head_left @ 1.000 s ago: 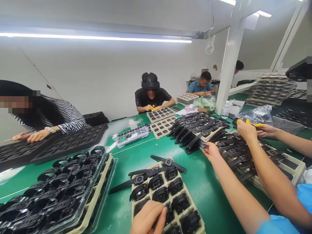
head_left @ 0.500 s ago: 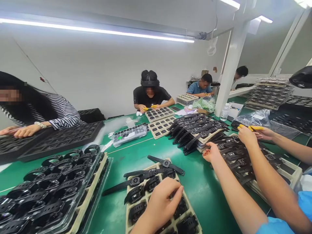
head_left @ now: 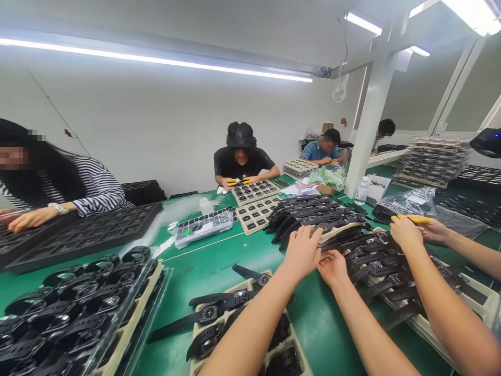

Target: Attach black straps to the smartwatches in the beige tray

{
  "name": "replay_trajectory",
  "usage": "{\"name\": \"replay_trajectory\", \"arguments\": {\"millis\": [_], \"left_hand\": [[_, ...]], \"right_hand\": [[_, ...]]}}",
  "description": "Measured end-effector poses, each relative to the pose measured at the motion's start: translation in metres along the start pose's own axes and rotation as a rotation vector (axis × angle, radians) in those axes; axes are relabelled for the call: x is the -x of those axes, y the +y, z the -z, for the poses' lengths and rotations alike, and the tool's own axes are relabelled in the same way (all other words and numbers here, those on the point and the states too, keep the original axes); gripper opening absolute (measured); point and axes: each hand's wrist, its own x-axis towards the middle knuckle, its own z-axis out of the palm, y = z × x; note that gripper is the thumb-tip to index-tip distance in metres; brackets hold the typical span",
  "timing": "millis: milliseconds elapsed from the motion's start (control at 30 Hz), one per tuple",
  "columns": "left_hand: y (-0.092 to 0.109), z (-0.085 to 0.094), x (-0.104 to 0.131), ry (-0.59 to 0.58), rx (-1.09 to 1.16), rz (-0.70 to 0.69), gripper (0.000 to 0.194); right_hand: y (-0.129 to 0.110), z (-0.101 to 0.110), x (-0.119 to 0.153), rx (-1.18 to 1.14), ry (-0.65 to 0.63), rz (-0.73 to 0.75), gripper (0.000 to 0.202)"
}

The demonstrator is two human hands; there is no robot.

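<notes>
Both of the wearer's hands reach across the green table [head_left: 235,250] to a heap of black watches [head_left: 313,211]. The left hand [head_left: 303,250] rests with spread fingers on the heap's near edge, and the right hand [head_left: 332,267] lies just beside it, touching the straps. Under the left forearm sits a tray [head_left: 219,324] of buckled watches. To the right, a co-worker's hands [head_left: 407,232] hold a yellow tool [head_left: 415,219] over another pile [head_left: 387,261].

head cam | worn, faces forward-down | near over green table [head_left: 219,256] | single view
</notes>
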Motion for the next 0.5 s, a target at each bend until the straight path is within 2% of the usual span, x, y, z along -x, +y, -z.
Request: {"name": "replay_trajectory", "arguments": {"millis": [100, 200, 400, 500], "left_hand": [[0.002, -0.012, -0.025, -0.003, -0.103, -0.070, 0.050], [0.001, -0.018, -0.039, -0.018, -0.184, -0.110, 0.040], [-0.003, -0.025, -0.042, -0.058, -0.273, -0.110, 0.034], [-0.003, -0.026, -0.045, -0.061, -0.280, -0.105, 0.035]], "right_hand": [[0.004, 0.002, 0.001, -0.084, -0.046, 0.021, 0.032], [0.003, 0.001, 0.000, -0.134, -0.077, 0.004, 0.032], [-0.001, -0.010, -0.004, -0.236, -0.089, 0.006, 0.032], [0.000, -0.014, -0.005, -0.277, -0.053, 0.011, 0.026]]}}
